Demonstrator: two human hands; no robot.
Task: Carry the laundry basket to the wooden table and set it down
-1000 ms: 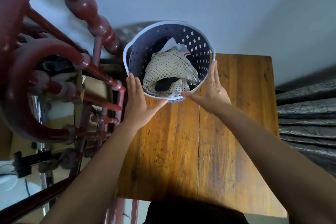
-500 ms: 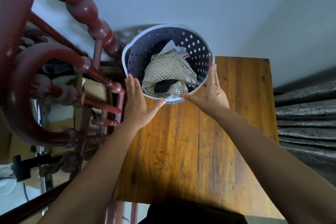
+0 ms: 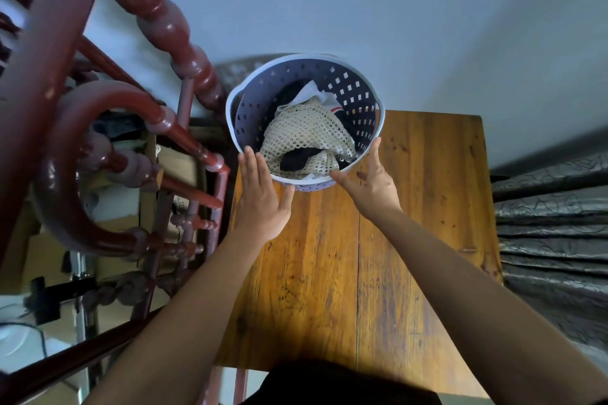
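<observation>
A round lilac laundry basket [image 3: 360, 108] with a pale rim stands on the far left corner of the wooden table [image 3: 418, 207]. Inside lie a cream mesh cloth [image 3: 306, 133], a dark garment and a white piece. My left hand [image 3: 263, 204] is spread at the basket's near left side, fingertips by the rim and thumb near the base. On the near right side my right hand [image 3: 373, 184] is spread too, thumb tip at the rim and fingers slightly bent beside the wall. Neither hand grips the basket.
Dark red turned-wood furniture [image 3: 108, 148] with rails and spindles crowds the table's left edge. Grey patterned fabric [image 3: 552, 233] hangs along the right side. A pale wall [image 3: 394, 10] rises right behind the table and basket. My dark clothing shows at the bottom edge.
The basket stays in place on the table corner. Both hands have eased back from its sides; the right fingers have bent a little away from the wall.
</observation>
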